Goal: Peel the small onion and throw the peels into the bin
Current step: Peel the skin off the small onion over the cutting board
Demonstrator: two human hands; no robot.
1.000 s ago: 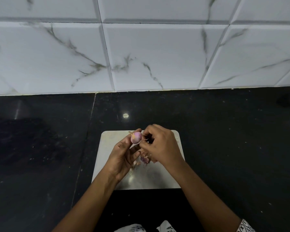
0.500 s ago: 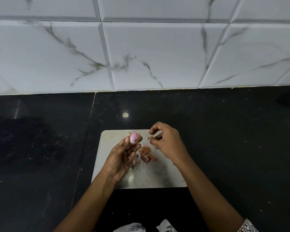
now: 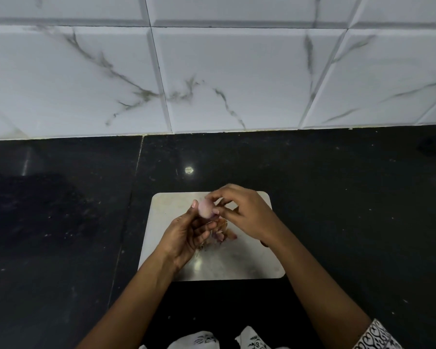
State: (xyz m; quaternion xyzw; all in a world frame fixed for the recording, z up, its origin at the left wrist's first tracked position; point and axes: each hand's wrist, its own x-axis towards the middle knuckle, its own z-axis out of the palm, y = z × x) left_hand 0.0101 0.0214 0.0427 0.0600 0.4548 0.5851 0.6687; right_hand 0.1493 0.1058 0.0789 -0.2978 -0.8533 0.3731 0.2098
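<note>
Setting: I'm looking down on a black counter (image 3: 337, 197) under white marbled wall tiles (image 3: 237, 71), with a pale board (image 3: 249, 263) lying flat in front of me.
Left hand: my left hand (image 3: 184, 238) is palm-up above the board, with the thumb and curled fingers gripping the onion (image 3: 205, 209) from below and from the left.
Right hand: my right hand (image 3: 247, 212) is narrowed to a pinch, forefinger and thumb meeting on the onion's right side. It's too blurred for me to tell if a flake of skin is caught between them.
Onion: small, pinkish and mostly bare, held off the board between both hands.
Peels: a little heap of peels (image 3: 222, 231) sits on the board just below the hands.
Bin: not in view.
Handling: I judge the onion light and firm but slick once bare, and the skin papery and quick to tear.
Where to hold: I'd keep the left grip round the middle and pick at a loose edge near the tip, pulling down along the onion.
Sleeve: a patterned cuff (image 3: 378, 336) shows on my right wrist.
</note>
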